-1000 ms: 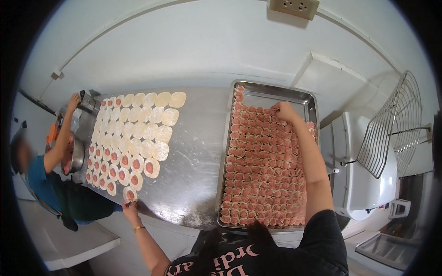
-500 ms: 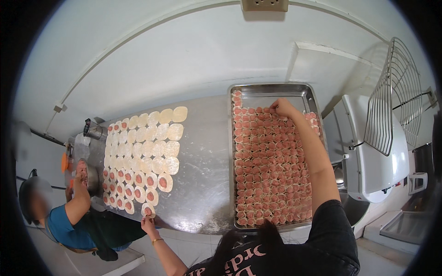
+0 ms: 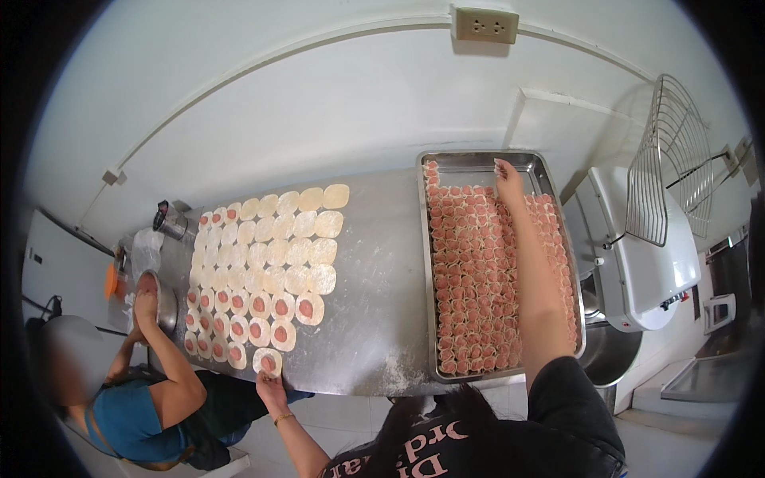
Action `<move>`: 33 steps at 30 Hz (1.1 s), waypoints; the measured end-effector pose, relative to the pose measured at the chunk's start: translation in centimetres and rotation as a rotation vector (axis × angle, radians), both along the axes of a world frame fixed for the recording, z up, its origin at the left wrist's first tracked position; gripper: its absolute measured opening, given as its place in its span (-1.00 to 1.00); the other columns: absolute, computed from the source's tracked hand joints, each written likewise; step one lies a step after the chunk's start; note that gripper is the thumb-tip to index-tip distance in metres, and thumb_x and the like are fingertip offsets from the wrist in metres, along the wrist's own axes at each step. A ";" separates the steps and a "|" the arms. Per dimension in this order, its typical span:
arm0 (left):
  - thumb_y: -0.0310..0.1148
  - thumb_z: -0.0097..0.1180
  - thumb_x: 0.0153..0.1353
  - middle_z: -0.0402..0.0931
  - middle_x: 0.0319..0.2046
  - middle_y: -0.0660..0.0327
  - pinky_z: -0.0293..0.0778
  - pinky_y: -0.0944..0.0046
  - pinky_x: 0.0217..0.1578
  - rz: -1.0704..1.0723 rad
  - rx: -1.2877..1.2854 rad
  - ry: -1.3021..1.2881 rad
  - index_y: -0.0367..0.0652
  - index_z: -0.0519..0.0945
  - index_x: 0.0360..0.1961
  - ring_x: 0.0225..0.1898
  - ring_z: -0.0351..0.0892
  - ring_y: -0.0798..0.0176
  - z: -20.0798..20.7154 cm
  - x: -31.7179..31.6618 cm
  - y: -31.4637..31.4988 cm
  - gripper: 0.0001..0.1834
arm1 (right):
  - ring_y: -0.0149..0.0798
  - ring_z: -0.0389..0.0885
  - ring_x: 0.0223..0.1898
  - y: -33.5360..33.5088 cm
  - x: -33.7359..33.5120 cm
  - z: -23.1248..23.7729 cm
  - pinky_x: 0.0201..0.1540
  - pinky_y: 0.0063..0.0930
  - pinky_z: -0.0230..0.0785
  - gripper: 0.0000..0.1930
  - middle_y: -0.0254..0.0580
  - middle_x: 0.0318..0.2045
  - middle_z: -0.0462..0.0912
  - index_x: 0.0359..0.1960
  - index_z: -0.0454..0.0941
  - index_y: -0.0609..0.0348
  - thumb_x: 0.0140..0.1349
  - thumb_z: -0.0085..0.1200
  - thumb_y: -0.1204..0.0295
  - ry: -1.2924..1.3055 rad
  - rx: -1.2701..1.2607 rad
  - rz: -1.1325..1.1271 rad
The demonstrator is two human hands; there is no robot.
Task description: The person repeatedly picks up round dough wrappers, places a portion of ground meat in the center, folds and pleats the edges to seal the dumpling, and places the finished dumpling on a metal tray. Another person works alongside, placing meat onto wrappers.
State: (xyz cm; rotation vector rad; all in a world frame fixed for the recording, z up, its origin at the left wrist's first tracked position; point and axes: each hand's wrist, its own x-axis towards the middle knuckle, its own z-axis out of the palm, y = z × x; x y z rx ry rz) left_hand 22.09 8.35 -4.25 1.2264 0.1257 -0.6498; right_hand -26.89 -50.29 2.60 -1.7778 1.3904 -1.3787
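1. While the left hand point(image 3: 271, 390) is at the near edge of the worktop point(image 3: 374, 263), its fingers meet the near rim of one wrapper point(image 3: 268, 363) with a lump of pink filling. Cannot tell whether this grip pinches the wrapper or only touches it.
2. That wrapper sits a little apart from the rest, at the near right end of the sheet.
3. Right hand point(image 3: 510, 185) over the far part of the tray point(image 3: 470, 178), just beyond the front line of dumplings point(image 3: 474, 287). Fingers curled, tips close to one another; cannot tell if the grip has anything in it.
4. Dumplings: open-topped, pink in the middle, packed in touching rows from the near end of the tray; one column runs up to the far left corner.
5. Left on the worktop: plain wrappers point(image 3: 275, 255), pale and floured, in close rows. Nearer the person, filled wrappers point(image 3: 260, 304); three more in the far left corner of the sheet.
6. Co-worker at far left, one hand point(image 3: 146, 307) in a steel bowl point(image 3: 167, 307) of pink filling. Jug point(image 3: 171, 221) beyond it.
7. Right of the tray: a white box point(image 3: 633, 247), a wire rack point(image 3: 649, 175) above it.
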 end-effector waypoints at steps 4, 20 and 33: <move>-0.37 -0.09 0.26 0.36 0.14 0.06 0.36 0.11 0.14 -0.151 -0.156 0.183 -0.33 0.32 0.14 0.15 0.37 0.09 2.8 -3.2 -2.4 -0.56 | -0.37 0.59 -0.27 12.5 5.9 2.2 -0.28 -0.50 0.41 -0.68 -0.21 -0.29 0.59 -0.04 0.53 0.19 0.16 -0.07 0.58 -0.091 0.171 0.170; -0.47 -0.23 0.29 0.45 0.00 0.11 0.44 0.33 -0.03 -0.932 0.130 -0.035 -0.31 0.36 0.08 -0.04 0.49 0.29 3.4 -16.3 -10.4 -0.65 | -0.38 0.58 -0.27 40.2 16.5 -4.7 -0.19 -0.51 0.44 -0.75 -0.22 -0.28 0.62 -0.11 0.53 0.39 0.20 -0.01 0.53 -0.345 0.978 0.466; -0.54 0.12 0.18 0.51 -0.26 0.28 0.46 0.51 -0.37 -0.834 -0.067 -0.004 -0.27 0.52 -0.16 -0.33 0.52 0.47 2.6 -16.8 -9.7 -0.81 | -0.41 0.59 -0.32 41.5 16.7 -4.5 -0.24 -0.57 0.43 -0.75 -0.21 -0.29 0.64 -0.15 0.54 0.36 0.09 0.08 0.66 -0.342 0.848 0.455</move>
